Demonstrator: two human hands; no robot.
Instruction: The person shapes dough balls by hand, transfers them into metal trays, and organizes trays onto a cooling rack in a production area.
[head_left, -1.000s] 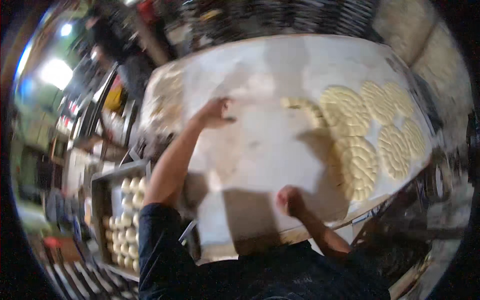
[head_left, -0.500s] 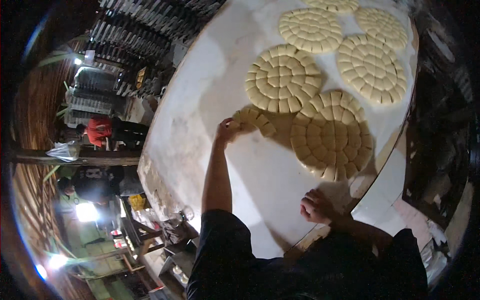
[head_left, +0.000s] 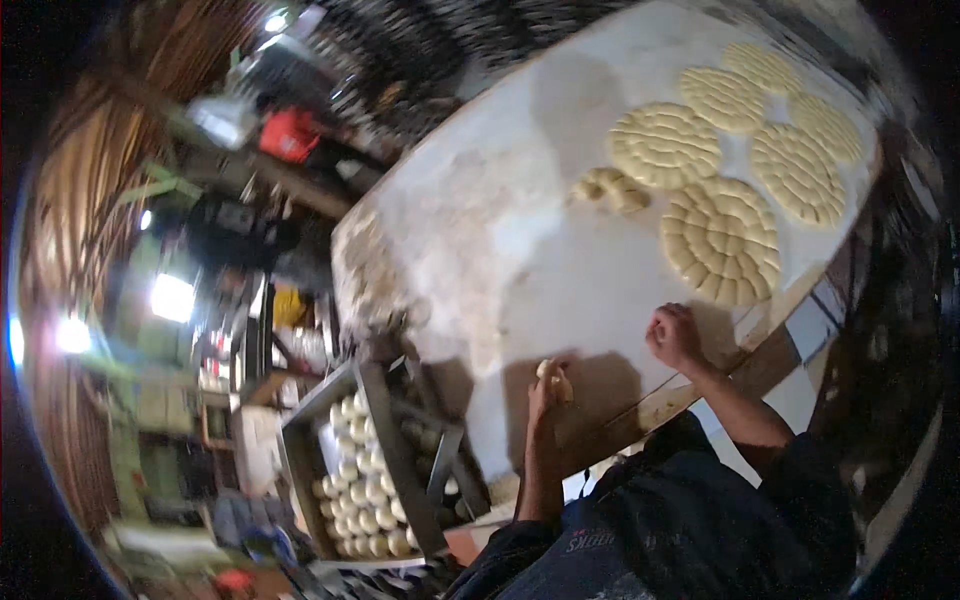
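Near the table's front edge, my left hand is closed around a pale dough piece. To its right, my right hand is curled up just over the tabletop; what its fingers hold, if anything, is hidden. Beyond that hand lies the nearest dough round, scored into many small pieces. A second scored round sits farther back, and several more fill the far right. A short broken strip of dough pieces rests left of the rounds.
The white, flour-dusted table stretches away ahead. At its near left stands a metal-sided tray with many dough balls. Beyond the left edge, a person in a red shirt and another in dark clothes are at work.
My left hand has come back from the dough strip to the near edge with a piece. My right hand stays curled near the edge. The view has swung left, bringing in the dough-ball tray.
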